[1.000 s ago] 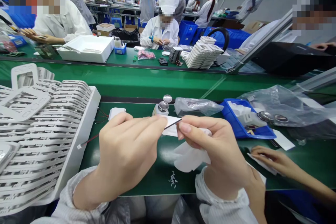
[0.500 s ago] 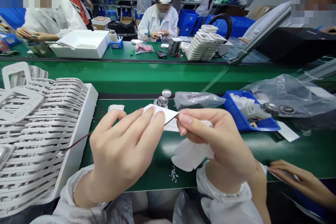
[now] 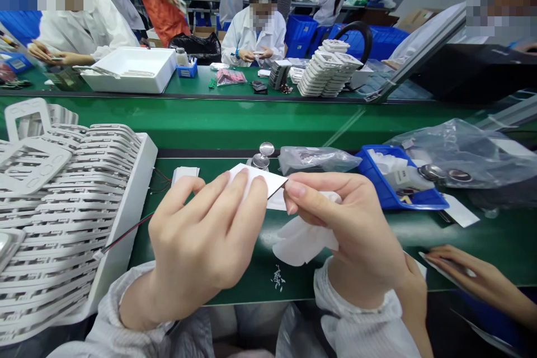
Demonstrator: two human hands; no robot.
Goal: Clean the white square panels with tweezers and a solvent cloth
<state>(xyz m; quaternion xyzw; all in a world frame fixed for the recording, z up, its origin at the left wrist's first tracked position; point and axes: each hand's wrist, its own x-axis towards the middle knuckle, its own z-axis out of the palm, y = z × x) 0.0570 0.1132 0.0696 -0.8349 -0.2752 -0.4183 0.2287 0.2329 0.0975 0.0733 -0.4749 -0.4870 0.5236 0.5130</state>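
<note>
Left hand (image 3: 201, 235) arched palm-down; right hand (image 3: 348, 224) pinching.

no readable text, bottle label (image 3: 402, 177) too small

Beyond the green divider (image 3: 235, 123), a shallow white tray (image 3: 145, 81) sat on the far table (image 3: 191, 87), with a small blue box (image 3: 187, 71) just beside it. A pink packet (image 3: 230, 77) lay between that box and some stacked white frames (image 3: 323, 72). Behind the far table were a person in a white cap (image 3: 259, 36), blue bins (image 3: 300, 32), a black bag (image 3: 199, 47) and a person in orange (image 3: 156, 0).
</note>
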